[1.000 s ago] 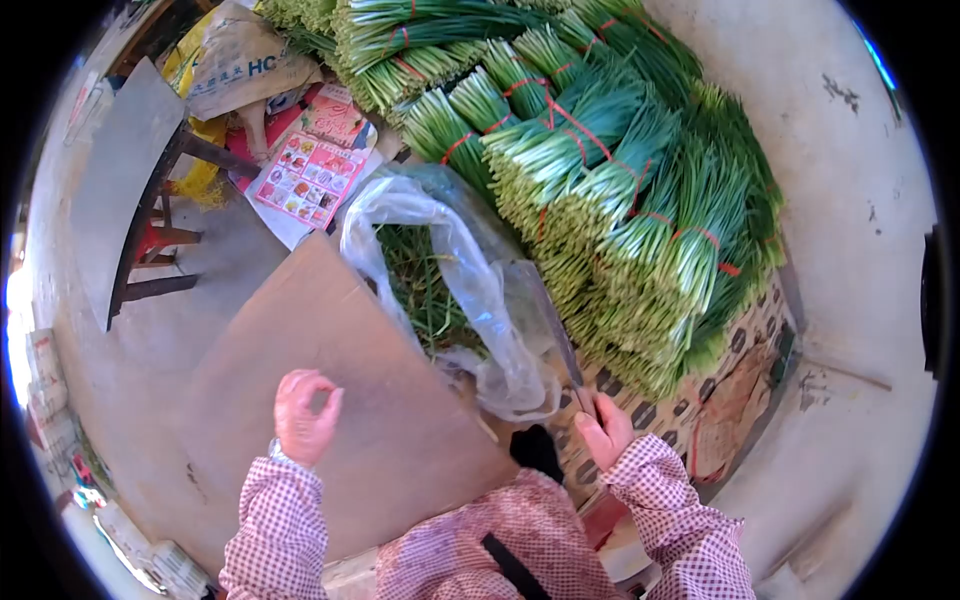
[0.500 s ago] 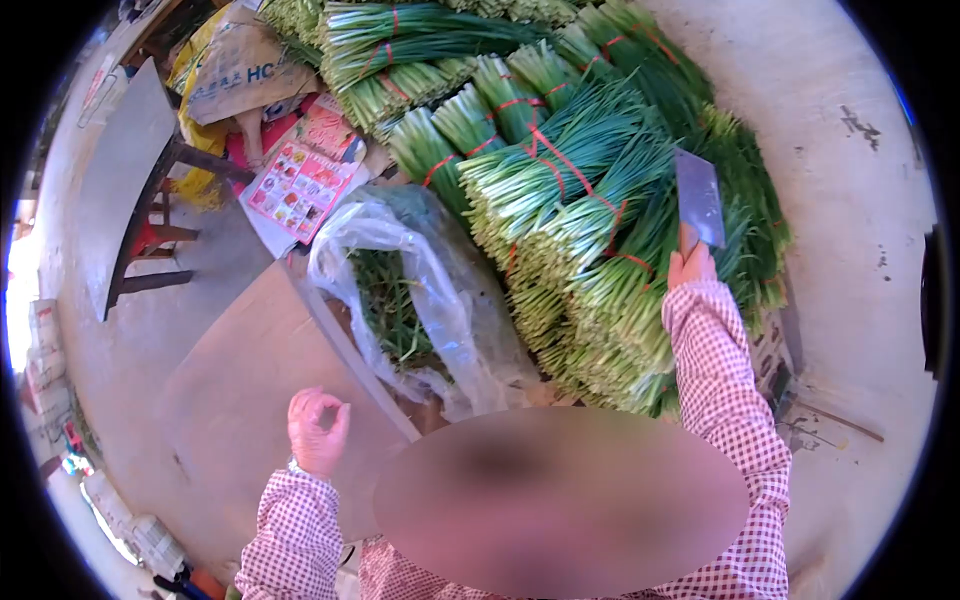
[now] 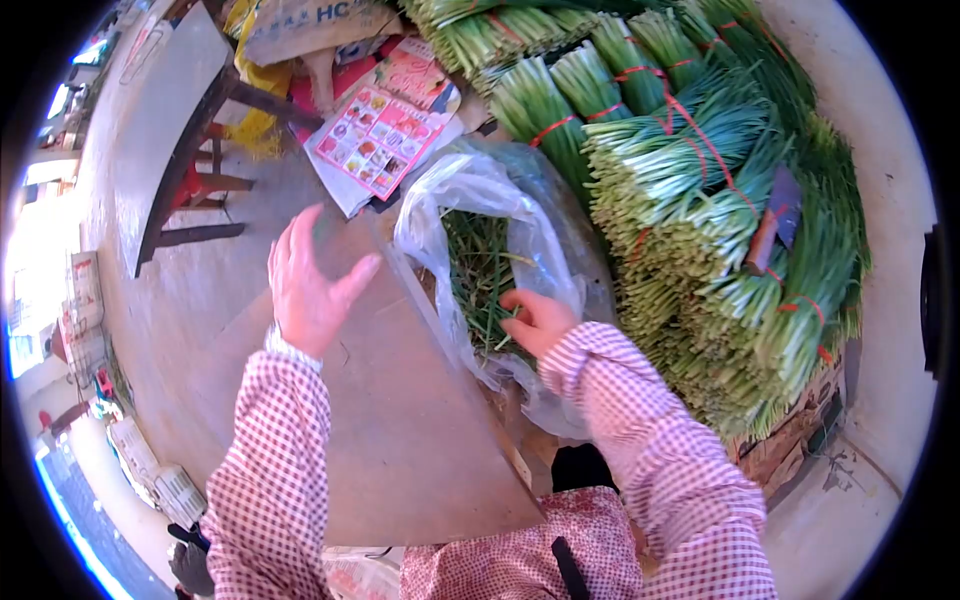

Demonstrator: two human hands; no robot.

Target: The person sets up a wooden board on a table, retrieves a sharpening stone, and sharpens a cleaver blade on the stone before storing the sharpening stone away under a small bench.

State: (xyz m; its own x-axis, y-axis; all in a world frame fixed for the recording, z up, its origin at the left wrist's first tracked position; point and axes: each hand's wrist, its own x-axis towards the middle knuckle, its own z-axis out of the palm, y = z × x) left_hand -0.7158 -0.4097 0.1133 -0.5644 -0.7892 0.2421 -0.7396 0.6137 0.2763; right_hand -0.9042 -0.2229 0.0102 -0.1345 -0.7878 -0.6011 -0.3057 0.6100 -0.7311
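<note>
My left hand (image 3: 312, 290) hovers over the brown board (image 3: 430, 440), fingers and thumb spread, holding nothing. At the mouth of a clear plastic bag (image 3: 560, 250) is my right hand (image 3: 542, 322), its thumb and fingers curled in a pinch over the loose green trimmings (image 3: 472, 265) inside. Whether a strand is between those fingertips is too small to make out. To the right, a cleaver (image 3: 764, 240) with a wooden handle lies on the stacked bundles of garlic chives (image 3: 680, 165), which are tied with red bands.
A pink printed sheet (image 3: 382, 142) lies beyond the board, near a printed sack (image 3: 320, 28). On the left stands a dark-legged table (image 3: 165, 120) with a red stool (image 3: 200, 185) beneath it. The chive stack rises along the bag's right side.
My right hand has let go of the cleaver, leaving it on the chives, and moved left to the bag. My left hand has opened from a curl and moved farther forward. The view has shifted.
</note>
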